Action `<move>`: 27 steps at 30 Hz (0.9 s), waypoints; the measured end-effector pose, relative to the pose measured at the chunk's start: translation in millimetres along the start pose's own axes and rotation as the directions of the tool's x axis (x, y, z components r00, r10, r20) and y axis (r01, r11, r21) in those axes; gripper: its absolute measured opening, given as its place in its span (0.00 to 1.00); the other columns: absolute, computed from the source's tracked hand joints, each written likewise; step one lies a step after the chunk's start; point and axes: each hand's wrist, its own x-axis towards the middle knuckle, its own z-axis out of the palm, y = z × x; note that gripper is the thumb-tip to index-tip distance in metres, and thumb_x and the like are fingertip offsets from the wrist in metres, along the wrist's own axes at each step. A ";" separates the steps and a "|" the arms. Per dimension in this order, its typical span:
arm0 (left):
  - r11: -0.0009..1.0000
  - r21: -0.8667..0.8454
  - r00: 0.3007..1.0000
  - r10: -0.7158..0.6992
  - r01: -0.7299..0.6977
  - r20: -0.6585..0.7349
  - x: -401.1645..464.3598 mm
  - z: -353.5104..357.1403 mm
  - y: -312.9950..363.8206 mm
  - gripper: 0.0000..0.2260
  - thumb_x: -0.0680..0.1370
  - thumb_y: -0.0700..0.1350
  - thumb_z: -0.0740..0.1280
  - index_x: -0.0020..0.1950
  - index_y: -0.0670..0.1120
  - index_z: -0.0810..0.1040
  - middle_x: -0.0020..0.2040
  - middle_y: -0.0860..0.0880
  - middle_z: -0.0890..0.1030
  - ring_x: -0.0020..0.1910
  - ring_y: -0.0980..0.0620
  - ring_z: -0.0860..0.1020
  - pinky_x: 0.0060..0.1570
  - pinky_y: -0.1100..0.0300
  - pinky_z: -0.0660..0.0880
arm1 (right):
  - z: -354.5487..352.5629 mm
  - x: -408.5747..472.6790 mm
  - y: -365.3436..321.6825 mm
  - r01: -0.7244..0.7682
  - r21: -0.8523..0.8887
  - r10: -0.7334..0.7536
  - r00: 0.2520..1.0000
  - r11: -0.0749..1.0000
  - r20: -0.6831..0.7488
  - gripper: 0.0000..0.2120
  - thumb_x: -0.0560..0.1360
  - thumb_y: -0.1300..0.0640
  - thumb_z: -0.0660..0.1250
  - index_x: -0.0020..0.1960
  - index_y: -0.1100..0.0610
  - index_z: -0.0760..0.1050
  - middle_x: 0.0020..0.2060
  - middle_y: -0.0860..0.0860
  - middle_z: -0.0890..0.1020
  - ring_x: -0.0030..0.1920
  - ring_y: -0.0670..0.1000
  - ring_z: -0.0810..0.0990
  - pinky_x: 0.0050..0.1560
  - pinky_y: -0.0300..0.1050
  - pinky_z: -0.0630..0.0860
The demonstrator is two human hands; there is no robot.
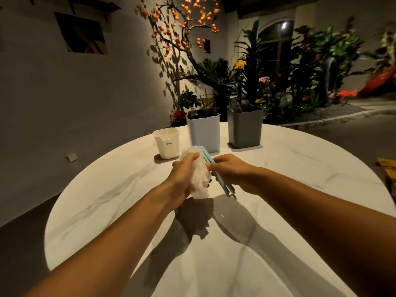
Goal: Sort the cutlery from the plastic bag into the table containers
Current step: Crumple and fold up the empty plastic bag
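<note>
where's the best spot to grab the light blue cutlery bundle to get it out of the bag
Judging from this view, grip the light blue cutlery on its bare lower end, coming from the right, where the right hand already pinches it. The upper part lies against the plastic bag, which the left hand grips.

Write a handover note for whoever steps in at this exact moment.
Left hand grips the crumpled plastic bag above the table.
Right hand holds a bundle of light blue cutlery, partly out of the bag.
White container, light blue container and grey container stand at the far edge; the two tall ones already hold items, too dark to identify.
Left: pull this bundle free, drop it in a container, then check the bag.
</note>
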 end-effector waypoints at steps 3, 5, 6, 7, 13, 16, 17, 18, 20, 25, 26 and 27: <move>1.000 0.021 0.995 -0.024 0.022 0.095 -6.5 12.9 3.8 0.09 0.83 0.49 0.55 0.63 0.50 0.65 0.54 0.43 0.76 0.53 0.43 0.77 0.60 0.44 0.75 | -22.5 -1.8 8.3 -0.028 -0.056 0.027 0.999 0.998 -0.022 0.15 0.78 0.50 0.68 0.58 0.60 0.78 0.49 0.54 0.80 0.44 0.50 0.77 0.40 0.38 0.74; 0.997 0.052 0.988 -0.064 0.058 0.139 -11.2 23.7 6.3 0.11 0.84 0.47 0.54 0.66 0.49 0.64 0.57 0.42 0.76 0.54 0.43 0.77 0.56 0.47 0.78 | -36.6 -9.1 11.3 -0.050 -0.084 0.048 0.999 0.995 -0.019 0.16 0.77 0.49 0.69 0.58 0.60 0.78 0.46 0.52 0.80 0.43 0.50 0.77 0.41 0.40 0.74; 0.993 0.096 0.985 -0.077 0.062 0.153 -16.5 40.9 1.5 0.10 0.84 0.47 0.54 0.65 0.49 0.64 0.56 0.43 0.76 0.52 0.44 0.77 0.52 0.50 0.79 | -51.6 -21.3 20.6 -0.075 -0.088 0.073 0.997 0.993 -0.036 0.16 0.77 0.49 0.68 0.58 0.60 0.79 0.46 0.52 0.80 0.43 0.49 0.77 0.43 0.41 0.75; 0.989 0.140 0.988 -0.073 0.054 0.136 -18.7 48.6 0.6 0.10 0.85 0.47 0.55 0.66 0.49 0.64 0.55 0.43 0.76 0.50 0.45 0.78 0.48 0.52 0.79 | -57.9 -24.6 22.9 -0.085 -0.095 0.081 0.996 0.992 -0.041 0.17 0.78 0.49 0.68 0.59 0.61 0.79 0.46 0.52 0.80 0.43 0.50 0.77 0.44 0.43 0.75; 0.936 0.331 0.976 0.052 -0.122 0.213 -28.2 120.6 -13.6 0.13 0.82 0.47 0.63 0.66 0.46 0.73 0.59 0.46 0.78 0.57 0.47 0.78 0.59 0.52 0.77 | -127.0 -77.4 58.3 -0.116 -0.039 0.111 0.987 0.992 -0.118 0.18 0.77 0.50 0.68 0.61 0.60 0.78 0.49 0.54 0.82 0.44 0.50 0.79 0.43 0.42 0.77; 0.933 0.321 0.960 0.075 -0.163 0.271 -33.1 155.5 -19.2 0.15 0.81 0.45 0.65 0.67 0.46 0.73 0.56 0.47 0.79 0.53 0.49 0.79 0.52 0.55 0.79 | -161.1 -105.3 75.3 -0.146 0.038 0.149 0.982 0.989 -0.119 0.18 0.76 0.50 0.70 0.61 0.60 0.78 0.50 0.56 0.83 0.42 0.50 0.81 0.42 0.42 0.79; 0.927 0.330 0.956 0.081 -0.177 0.283 -37.2 169.9 -20.6 0.16 0.81 0.44 0.66 0.68 0.47 0.71 0.58 0.47 0.78 0.53 0.49 0.79 0.51 0.55 0.79 | -173.7 -116.1 81.8 -0.159 0.068 0.167 0.978 0.985 -0.128 0.19 0.75 0.51 0.71 0.61 0.60 0.78 0.49 0.56 0.83 0.40 0.50 0.81 0.41 0.42 0.80; 0.919 0.342 0.951 0.092 -0.195 0.295 -40.1 182.4 -22.1 0.17 0.81 0.43 0.66 0.69 0.49 0.70 0.59 0.47 0.77 0.54 0.49 0.78 0.50 0.55 0.79 | -185.0 -125.6 87.2 -0.172 0.089 0.183 0.974 0.981 -0.135 0.19 0.74 0.52 0.72 0.60 0.60 0.79 0.49 0.56 0.84 0.39 0.50 0.82 0.40 0.42 0.80; 0.904 0.364 0.935 0.097 -0.226 0.341 -47.8 209.3 -27.0 0.18 0.81 0.41 0.66 0.68 0.53 0.67 0.60 0.48 0.74 0.56 0.48 0.77 0.52 0.54 0.79 | -206.3 -148.8 98.8 -0.194 0.112 0.210 0.966 0.975 -0.150 0.16 0.72 0.53 0.74 0.57 0.59 0.80 0.48 0.56 0.84 0.38 0.50 0.83 0.38 0.41 0.80; 0.873 0.391 0.879 0.083 -0.291 0.469 -73.1 269.2 -47.1 0.17 0.78 0.38 0.69 0.60 0.54 0.71 0.55 0.50 0.76 0.52 0.50 0.77 0.50 0.54 0.79 | -246.5 -205.9 130.4 -0.255 0.159 0.281 0.944 0.954 -0.173 0.13 0.72 0.57 0.74 0.55 0.60 0.81 0.45 0.56 0.85 0.36 0.49 0.83 0.35 0.40 0.80; 0.862 0.405 0.870 0.080 -0.305 0.486 -76.7 280.9 -52.8 0.16 0.77 0.38 0.69 0.59 0.54 0.71 0.54 0.50 0.77 0.52 0.50 0.77 0.51 0.53 0.79 | -252.7 -215.5 137.8 -0.275 0.159 0.301 0.937 0.948 -0.176 0.14 0.72 0.57 0.74 0.55 0.60 0.80 0.45 0.56 0.85 0.37 0.49 0.84 0.35 0.40 0.80; 0.850 0.421 0.862 0.071 -0.315 0.502 -81.7 292.8 -59.1 0.16 0.77 0.38 0.70 0.59 0.53 0.71 0.54 0.49 0.77 0.53 0.49 0.77 0.52 0.52 0.79 | -259.2 -225.1 146.2 -0.293 0.161 0.320 0.930 0.943 -0.180 0.15 0.72 0.57 0.74 0.56 0.60 0.79 0.47 0.57 0.85 0.40 0.51 0.85 0.36 0.40 0.80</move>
